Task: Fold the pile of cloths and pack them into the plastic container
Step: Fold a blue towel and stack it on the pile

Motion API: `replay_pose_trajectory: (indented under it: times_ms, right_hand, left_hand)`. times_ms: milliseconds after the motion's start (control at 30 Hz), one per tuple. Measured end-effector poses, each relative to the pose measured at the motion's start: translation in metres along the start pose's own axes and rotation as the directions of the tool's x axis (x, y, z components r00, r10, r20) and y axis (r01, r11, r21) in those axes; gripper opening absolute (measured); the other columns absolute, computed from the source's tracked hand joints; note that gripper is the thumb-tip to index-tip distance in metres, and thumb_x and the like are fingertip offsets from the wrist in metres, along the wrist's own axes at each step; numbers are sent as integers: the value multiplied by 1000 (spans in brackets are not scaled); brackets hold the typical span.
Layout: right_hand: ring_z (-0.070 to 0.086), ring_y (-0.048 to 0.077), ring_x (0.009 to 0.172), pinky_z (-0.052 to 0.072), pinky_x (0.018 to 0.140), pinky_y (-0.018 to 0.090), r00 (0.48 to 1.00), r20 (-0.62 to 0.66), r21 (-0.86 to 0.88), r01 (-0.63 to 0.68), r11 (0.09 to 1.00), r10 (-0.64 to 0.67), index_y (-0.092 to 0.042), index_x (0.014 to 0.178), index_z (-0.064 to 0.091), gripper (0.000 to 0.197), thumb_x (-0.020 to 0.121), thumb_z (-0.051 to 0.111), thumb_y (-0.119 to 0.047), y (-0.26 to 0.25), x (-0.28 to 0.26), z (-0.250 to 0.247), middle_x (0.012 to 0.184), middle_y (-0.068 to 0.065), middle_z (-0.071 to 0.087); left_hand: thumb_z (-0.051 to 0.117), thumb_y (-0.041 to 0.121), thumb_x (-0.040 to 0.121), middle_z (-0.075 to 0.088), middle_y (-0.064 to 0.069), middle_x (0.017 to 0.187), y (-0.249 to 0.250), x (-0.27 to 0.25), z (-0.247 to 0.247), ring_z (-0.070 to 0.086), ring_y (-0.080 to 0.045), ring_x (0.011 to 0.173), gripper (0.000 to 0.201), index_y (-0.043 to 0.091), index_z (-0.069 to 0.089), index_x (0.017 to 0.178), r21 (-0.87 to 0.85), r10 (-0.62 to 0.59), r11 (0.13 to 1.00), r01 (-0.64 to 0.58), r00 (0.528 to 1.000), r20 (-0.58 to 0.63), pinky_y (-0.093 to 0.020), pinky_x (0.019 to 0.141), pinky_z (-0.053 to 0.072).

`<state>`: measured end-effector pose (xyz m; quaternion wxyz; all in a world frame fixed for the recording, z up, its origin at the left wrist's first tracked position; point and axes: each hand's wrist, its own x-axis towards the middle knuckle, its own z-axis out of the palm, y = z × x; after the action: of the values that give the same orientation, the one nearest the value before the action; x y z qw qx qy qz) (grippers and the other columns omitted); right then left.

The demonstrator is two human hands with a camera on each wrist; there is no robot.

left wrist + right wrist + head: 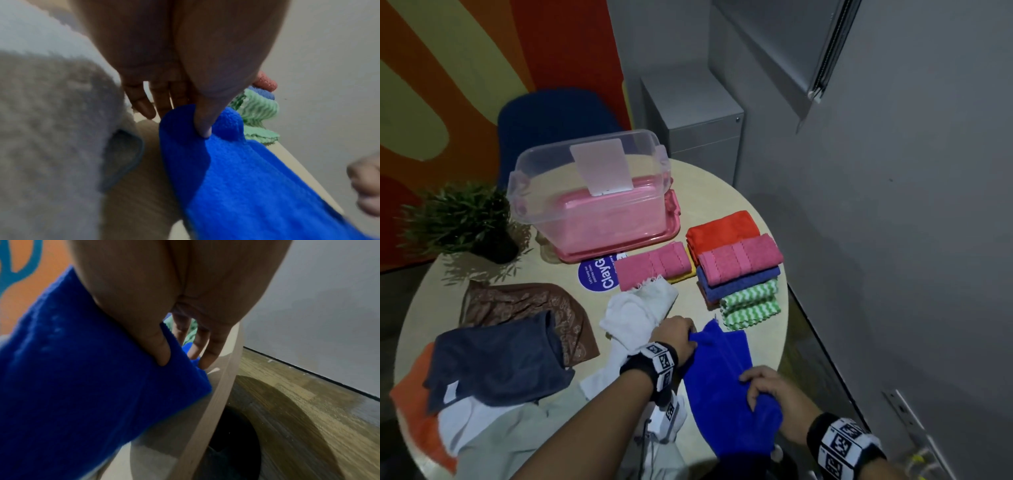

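A bright blue cloth [717,373] hangs stretched over the near right part of the round table [729,195]. My left hand [677,334] pinches its far edge, thumb on top of the blue cloth [236,178]. My right hand [765,387] grips its near edge, thumb pressed into the blue cloth [82,386]. Folded cloths [736,260] in red, pink, blue and green-white lie stacked at the right. A folded pink cloth [650,269] lies beside them. The clear plastic container [589,192] stands behind on a pink lid. Unfolded cloths [496,359] are piled at the left.
A potted plant [462,222] stands at the table's left rear. A blue chair [551,123] and a grey cabinet [695,113] are behind the table. A grey wall [893,205] runs close along the right. The table edge [216,402] is just right of my right hand.
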<state>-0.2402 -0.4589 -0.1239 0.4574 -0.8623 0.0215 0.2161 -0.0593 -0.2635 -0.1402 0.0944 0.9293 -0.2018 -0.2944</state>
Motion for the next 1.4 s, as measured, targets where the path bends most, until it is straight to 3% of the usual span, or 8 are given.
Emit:
replay_pose_trajectory:
  times_ms: [133, 233, 467, 600, 767, 1033, 1233, 1400]
  right_hand:
    - [57, -3, 93, 42, 86, 12, 970, -206, 231, -83, 969, 132, -26, 78, 68, 45, 75, 49, 15, 4, 10, -14, 105, 1, 55]
    - [62, 11, 104, 51, 91, 27, 953, -217, 340, -127, 932, 209, -37, 91, 68, 64, 80, 38, 18, 12, 22, -18, 113, 1, 63]
    - [65, 25, 102, 53, 93, 52, 865, -180, 586, -288, 758, 468, -34, 105, 64, 27, 105, 40, -22, 22, 35, -12, 113, 2, 68]
    - [62, 10, 107, 53, 94, 35, 924, -147, 399, -272, 876, 354, -29, 113, 63, 32, 92, 61, -53, 20, 29, -16, 116, -11, 63]
    - [54, 8, 110, 44, 102, 26, 932, -328, -23, -175, 984, 158, -23, 116, 69, 32, 87, 71, -13, 30, 28, -15, 120, -10, 54]
    - [64, 6, 87, 55, 80, 34, 865, -426, 148, -223, 963, 266, -30, 88, 60, 11, 96, 61, -23, 28, 16, -15, 91, -11, 68]
    - [66, 6, 90, 57, 80, 36, 849, -410, 185, -281, 942, 333, -35, 95, 53, 10, 100, 54, -26, 26, 10, -12, 96, -12, 67]
    - [66, 5, 90, 58, 81, 35, 822, -410, 235, -323, 917, 395, -35, 98, 54, 12, 100, 53, -23, 22, 8, -11, 97, -11, 67]
  left_hand:
    - [54, 19, 93, 67, -9, 110, -30, -6, -11, 62, -28, 100, 20, 15, 53, 113, -44, -40, 998, 39, 999, -24, -34, 86, 49]
    - [62, 28, 92, 68, -5, 112, -66, -23, -20, 62, -24, 103, 35, 18, 53, 123, -103, -115, 989, 107, 991, -66, -30, 90, 46]
    - [62, 42, 92, 69, -2, 118, -87, -49, -18, 59, -13, 92, 41, 28, 55, 130, -311, -150, 939, 145, 989, 9, -25, 84, 45]
    - [65, 29, 91, 68, 4, 98, -78, -46, -17, 62, -17, 93, 4, 30, 61, 92, -413, -102, 909, 47, 989, -111, -33, 87, 49]
    - [63, 26, 93, 55, 12, 129, -71, -43, -18, 53, -15, 115, 12, 21, 56, 84, -534, -40, 844, -35, 991, -128, -36, 103, 39]
    - [68, 25, 91, 61, 1, 120, -72, -31, -29, 60, -16, 102, 19, 18, 52, 95, -669, -42, 741, 62, 998, 46, -26, 80, 50]
    - [70, 19, 89, 61, 6, 112, -71, -22, -35, 64, -16, 96, 46, 35, 45, 123, -598, -6, 795, 103, 987, 162, -31, 82, 56]
    - [64, 31, 93, 66, 4, 111, -63, -7, -30, 63, -17, 102, 28, 31, 54, 119, -579, -93, 808, 106, 994, 53, -41, 94, 54]
